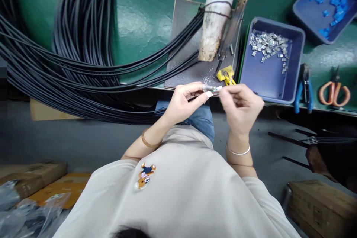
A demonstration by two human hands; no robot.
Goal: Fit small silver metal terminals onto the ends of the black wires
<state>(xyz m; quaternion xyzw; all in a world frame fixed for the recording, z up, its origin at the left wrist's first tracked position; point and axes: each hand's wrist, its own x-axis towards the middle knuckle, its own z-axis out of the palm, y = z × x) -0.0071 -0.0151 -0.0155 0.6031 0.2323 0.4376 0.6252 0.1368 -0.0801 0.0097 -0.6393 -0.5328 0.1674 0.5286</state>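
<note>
Between thumb and fingers, my left hand pinches a stripped cable end whose thin coloured wires point to the right. My right hand is closed at the tips of those wires, its fingertips slightly blurred, on a small whitish piece. Just above the hands, a yellow stripping tool lies on the grey board. Black cables run in from the left, some tied to a plastic-wrapped post.
A blue bin of metal connectors stands right of the board, and another bin holds blue parts. Blue-handled pliers and orange-handled scissors lie along the table's front edge. Cardboard boxes sit below.
</note>
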